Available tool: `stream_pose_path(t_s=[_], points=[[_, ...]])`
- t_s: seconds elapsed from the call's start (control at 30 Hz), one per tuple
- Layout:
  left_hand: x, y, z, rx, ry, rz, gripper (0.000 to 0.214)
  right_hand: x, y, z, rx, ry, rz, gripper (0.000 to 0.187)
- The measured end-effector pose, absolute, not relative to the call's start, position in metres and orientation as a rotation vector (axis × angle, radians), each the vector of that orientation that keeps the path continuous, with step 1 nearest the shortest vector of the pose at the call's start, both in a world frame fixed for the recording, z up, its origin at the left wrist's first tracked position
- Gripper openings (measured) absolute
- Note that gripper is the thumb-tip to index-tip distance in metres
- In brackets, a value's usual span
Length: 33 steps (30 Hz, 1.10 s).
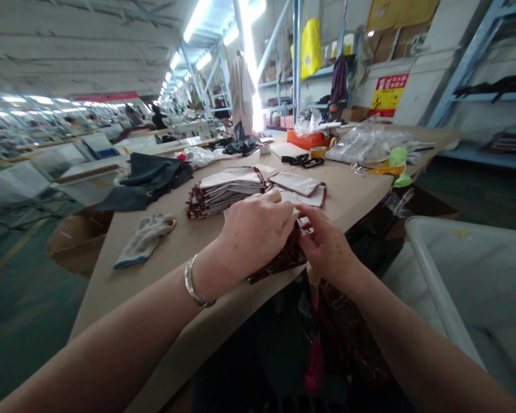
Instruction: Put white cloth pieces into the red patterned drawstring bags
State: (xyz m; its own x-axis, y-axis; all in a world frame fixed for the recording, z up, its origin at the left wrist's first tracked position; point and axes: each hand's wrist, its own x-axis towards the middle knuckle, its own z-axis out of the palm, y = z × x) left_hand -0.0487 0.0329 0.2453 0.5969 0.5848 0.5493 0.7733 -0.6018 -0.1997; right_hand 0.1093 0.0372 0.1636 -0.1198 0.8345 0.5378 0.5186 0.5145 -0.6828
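Both left hand [254, 230] and right hand [327, 248] are pinching the dark fabric piece [284, 259]: seemingly limp, light, best held by its edges.

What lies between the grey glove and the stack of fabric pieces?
Only bare tabletop separates the grey glove from the stack, seen in the head view.

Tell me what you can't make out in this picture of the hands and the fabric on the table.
Head view: the dark patterned fabric is mostly covered by the left hand and right hand, so the grip is unclear.
Head view: lettering on the red and yellow sign is too small.
Head view: the white bin is cut off by the right edge.
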Motion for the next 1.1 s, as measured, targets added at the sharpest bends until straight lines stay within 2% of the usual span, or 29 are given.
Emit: stream_pose_path(t_s=[0.07,0.17,0.23,0.37,0.43,0.6,0.67,0.73,0.83,0.9,0.97,1.0,1.1], points=[[-0.055,0.019,0.241,-2.419,-1.035,-0.737,0.03,0.118,0.038,0.155,-1.224,-1.82,0.409,0.048],[-0.061,-0.002,0.231,-2.399,-0.971,-0.957,0.026,0.124,0.037,0.138,-1.252,-1.765,0.698,0.04],[-0.064,-0.015,0.221,-2.401,-0.976,-1.087,0.022,0.123,0.036,0.131,-1.244,-1.764,0.773,0.038],[-0.075,-0.038,0.194,-2.388,-1.099,-1.226,0.014,0.118,0.025,0.134,-1.353,-1.98,0.521,0.026],[-0.084,-0.043,0.177,-2.339,-1.195,-1.238,0.009,0.118,0.014,0.139,-1.345,-1.996,0.421,0.027],[-0.104,-0.045,0.127,-2.471,-1.719,-1.249,0.013,0.12,-0.028,0.141,-1.019,-2.04,0.154,0.029],[-0.104,-0.048,0.112,-2.505,-2.053,-1.558,0.012,0.118,-0.043,0.126,-1.029,-2.212,0.122,0.028],[-0.098,-0.054,0.104,-2.339,-2.371,-2.128,0.008,0.114,-0.054,0.1,-1.159,-2.379,0.2,0.025],[-0.083,-0.064,0.098,-1.774,-2.66,-2.933,0.021,0.111,-0.062,0.059,-1.4,-2.434,0.465,0.023],[-0.074,-0.068,0.093,-1.481,-2.748,-3.208,0.03,0.111,-0.065,0.041,-1.479,-2.288,0.701,0.02],[-0.068,-0.072,0.085,-1.376,-2.827,-3.235,0.031,0.111,-0.068,0.034,-1.447,-1.98,0.961,0.015],[-0.066,-0.075,0.08,-1.463,-2.89,-3.127,0.03,0.111,-0.07,0.034,-1.395,-1.757,1.108,0.016],[-0.064,-0.084,0.07,-2.288,-3.119,-2.426,0.023,0.109,-0.079,0.041,-1.166,-1.039,1.527,0.03]])
